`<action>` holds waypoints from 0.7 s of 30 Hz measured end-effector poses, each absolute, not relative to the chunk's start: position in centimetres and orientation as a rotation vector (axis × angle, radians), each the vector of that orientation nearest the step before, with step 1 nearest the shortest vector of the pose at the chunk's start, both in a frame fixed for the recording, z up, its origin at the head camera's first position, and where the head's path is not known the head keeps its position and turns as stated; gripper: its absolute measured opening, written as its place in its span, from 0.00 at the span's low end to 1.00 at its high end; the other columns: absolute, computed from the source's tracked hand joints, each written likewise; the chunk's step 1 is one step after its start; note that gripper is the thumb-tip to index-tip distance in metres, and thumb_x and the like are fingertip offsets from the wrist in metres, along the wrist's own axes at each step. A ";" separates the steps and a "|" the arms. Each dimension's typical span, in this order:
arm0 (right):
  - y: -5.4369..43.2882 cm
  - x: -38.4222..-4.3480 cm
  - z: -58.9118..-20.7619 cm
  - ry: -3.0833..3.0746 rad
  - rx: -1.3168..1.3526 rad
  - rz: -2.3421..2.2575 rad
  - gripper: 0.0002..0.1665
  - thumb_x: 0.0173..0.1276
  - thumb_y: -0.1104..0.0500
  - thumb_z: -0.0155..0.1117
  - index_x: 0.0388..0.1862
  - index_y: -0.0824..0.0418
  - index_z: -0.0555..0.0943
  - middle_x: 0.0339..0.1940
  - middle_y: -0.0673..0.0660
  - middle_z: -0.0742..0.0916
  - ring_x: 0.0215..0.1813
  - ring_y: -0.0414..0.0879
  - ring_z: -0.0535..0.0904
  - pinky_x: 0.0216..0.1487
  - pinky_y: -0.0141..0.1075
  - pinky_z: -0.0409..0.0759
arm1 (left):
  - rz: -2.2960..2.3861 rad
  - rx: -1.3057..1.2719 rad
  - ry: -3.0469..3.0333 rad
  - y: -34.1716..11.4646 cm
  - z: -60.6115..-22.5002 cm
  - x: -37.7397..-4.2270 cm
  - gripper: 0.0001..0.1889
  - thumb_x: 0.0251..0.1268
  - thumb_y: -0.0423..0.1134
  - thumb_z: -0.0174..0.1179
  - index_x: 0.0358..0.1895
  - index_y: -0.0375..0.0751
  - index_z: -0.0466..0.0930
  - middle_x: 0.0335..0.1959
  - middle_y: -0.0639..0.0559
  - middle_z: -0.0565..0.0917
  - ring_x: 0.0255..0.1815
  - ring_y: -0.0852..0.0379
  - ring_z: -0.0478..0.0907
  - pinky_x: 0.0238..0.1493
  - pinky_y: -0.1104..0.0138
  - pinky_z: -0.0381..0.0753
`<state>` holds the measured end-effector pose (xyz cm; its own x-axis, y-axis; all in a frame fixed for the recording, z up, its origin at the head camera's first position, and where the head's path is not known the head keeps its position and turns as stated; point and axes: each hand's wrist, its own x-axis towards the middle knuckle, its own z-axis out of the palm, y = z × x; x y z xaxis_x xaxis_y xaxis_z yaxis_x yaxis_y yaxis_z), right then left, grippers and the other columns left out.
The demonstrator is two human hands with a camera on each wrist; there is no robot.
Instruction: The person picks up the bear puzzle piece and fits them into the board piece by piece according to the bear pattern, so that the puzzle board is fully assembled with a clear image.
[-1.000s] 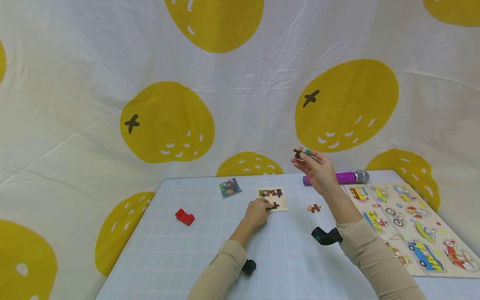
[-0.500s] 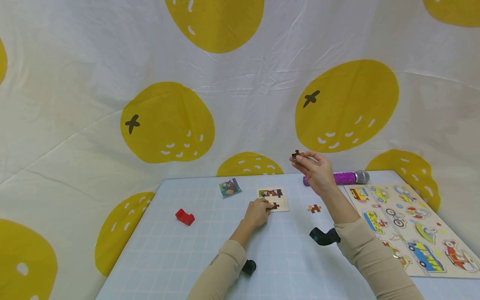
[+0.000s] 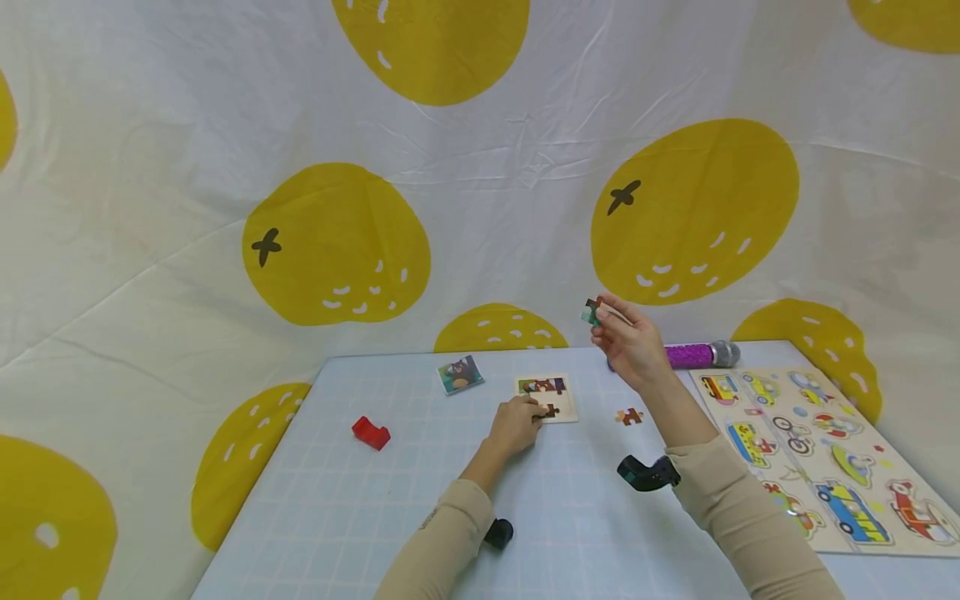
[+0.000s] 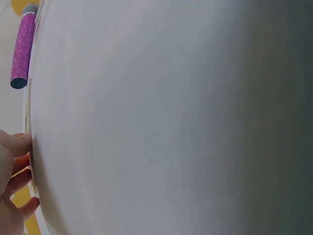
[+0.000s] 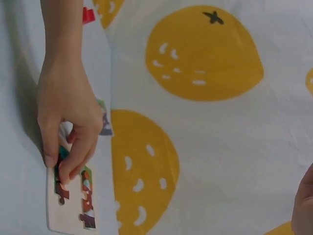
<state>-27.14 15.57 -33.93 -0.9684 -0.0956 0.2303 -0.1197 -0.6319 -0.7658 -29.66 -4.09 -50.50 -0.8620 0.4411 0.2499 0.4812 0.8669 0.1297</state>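
My left hand (image 3: 516,425) holds the left side of a small wooden puzzle board (image 3: 567,398) on the table. In the right wrist view its thumb is at the board's edge and a finger presses a brown puzzle piece (image 5: 61,192) inside. More pieces with a bear picture (image 5: 87,198) lie along the board's far side. Above the table, right of the board, my right hand (image 3: 636,346) pinches another jigsaw piece (image 3: 589,314), green and brown, between thumb and fingers. In the right wrist view only a bit of the right hand shows, and its piece is hidden.
One loose puzzle piece (image 3: 628,416) lies right of the board. A bear picture card (image 3: 460,375) and a red curved block (image 3: 371,433) are to the left. A purple microphone (image 3: 693,356) and a large vehicle puzzle (image 3: 810,450) are at right. Black wrist devices (image 3: 647,473) are near both forearms.
My right hand has turned the pinched jigsaw piece about in its fingers, so its green part now faces down and left. The left hand stays still on the board.
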 end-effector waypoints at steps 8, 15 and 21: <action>15.3 -27.0 -34.5 -1.537 0.489 2.649 0.07 0.69 0.64 0.58 0.40 0.60 0.69 0.31 0.54 0.87 0.31 0.46 0.86 0.31 0.31 0.82 | -0.288 -0.717 -2.808 -4.2 -50.6 -29.8 0.12 0.62 0.40 0.61 0.48 0.54 0.85 0.48 0.55 0.83 0.50 0.56 0.78 0.45 0.62 0.78; 15.2 -26.8 -34.5 -1.591 0.544 2.579 0.06 0.68 0.62 0.59 0.39 0.60 0.71 0.33 0.53 0.88 0.33 0.46 0.86 0.30 0.31 0.82 | -0.285 -0.718 -2.808 -4.2 -50.6 -29.6 0.12 0.62 0.41 0.61 0.47 0.54 0.85 0.47 0.55 0.83 0.49 0.56 0.78 0.45 0.62 0.78; 15.1 -27.2 -34.9 -1.714 0.547 2.478 0.04 0.69 0.63 0.57 0.39 0.60 0.71 0.33 0.52 0.88 0.35 0.45 0.86 0.31 0.32 0.82 | -0.256 -0.718 -2.817 -4.1 -50.3 -29.6 0.12 0.62 0.42 0.61 0.49 0.54 0.85 0.49 0.54 0.82 0.51 0.56 0.78 0.46 0.62 0.78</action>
